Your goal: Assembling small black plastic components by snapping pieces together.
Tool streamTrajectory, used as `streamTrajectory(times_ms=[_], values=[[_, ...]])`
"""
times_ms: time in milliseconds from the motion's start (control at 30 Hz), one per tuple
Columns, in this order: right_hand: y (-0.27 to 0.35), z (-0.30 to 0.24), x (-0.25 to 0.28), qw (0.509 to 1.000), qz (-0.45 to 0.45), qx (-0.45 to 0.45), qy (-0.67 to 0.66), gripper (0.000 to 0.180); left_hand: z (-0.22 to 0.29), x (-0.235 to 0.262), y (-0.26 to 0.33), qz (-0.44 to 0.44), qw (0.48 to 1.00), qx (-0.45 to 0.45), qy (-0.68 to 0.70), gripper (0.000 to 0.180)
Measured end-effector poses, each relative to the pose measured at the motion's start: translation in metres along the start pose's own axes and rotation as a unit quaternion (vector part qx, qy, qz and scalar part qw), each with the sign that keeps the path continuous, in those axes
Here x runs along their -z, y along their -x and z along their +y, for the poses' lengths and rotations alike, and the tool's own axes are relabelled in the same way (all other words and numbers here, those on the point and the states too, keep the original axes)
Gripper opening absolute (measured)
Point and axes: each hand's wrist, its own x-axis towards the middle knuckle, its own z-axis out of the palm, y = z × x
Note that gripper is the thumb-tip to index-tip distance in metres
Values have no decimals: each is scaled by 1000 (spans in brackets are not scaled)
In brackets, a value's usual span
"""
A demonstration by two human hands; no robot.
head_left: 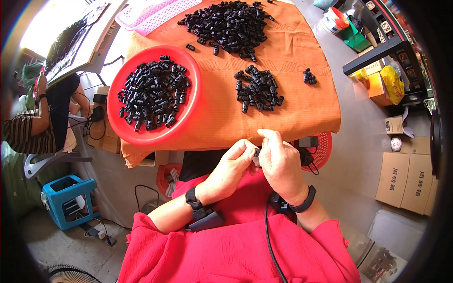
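Note:
My left hand (225,175) and my right hand (281,166) meet over my lap, just off the near edge of the table. Both are closed, fingertips pinching a small dark and greyish piece (256,158) mostly covered by the fingers. Beyond them, a small pile of black cylindrical plastic pieces (258,88), resembling cord locks, lies on the orange cloth (212,118). To the left a red round basin (195,92) holds many more such pieces. The largest heap of black pieces (229,26) covers the far side, and a tiny cluster (309,76) sits at the right.
A pink perforated basket (155,14) stands at the far left of the table. Under its right edge is a red basket (322,150). On the floor are a blue stool (71,200) and cardboard boxes (406,181). Another person (42,113) works at the left. A black cable (268,236) crosses my lap.

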Motion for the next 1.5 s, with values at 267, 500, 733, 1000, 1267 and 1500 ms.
streamTrajectory(times_ms=[267,500,733,1000,1267,1500], values=[[1,1,-2,1000,9,-14,-16,29,-2,2,-2,4,1000,-1,-5,18],[-3,6,5,995,90,-51,-15,30,0,-4,1,19,1000,22,7,18],[-1,5,8,995,48,-70,-55,24,4,-4,-1,8,996,49,69,18],[1,2,7,974,-60,-102,-195,18,3,1,-4,6,998,34,55,19],[-3,1,10,949,-75,-142,-270,12,16,12,-9,-19,997,64,26,18],[0,11,9,940,-13,-175,-294,13,54,27,-35,-10,993,39,109,25]])
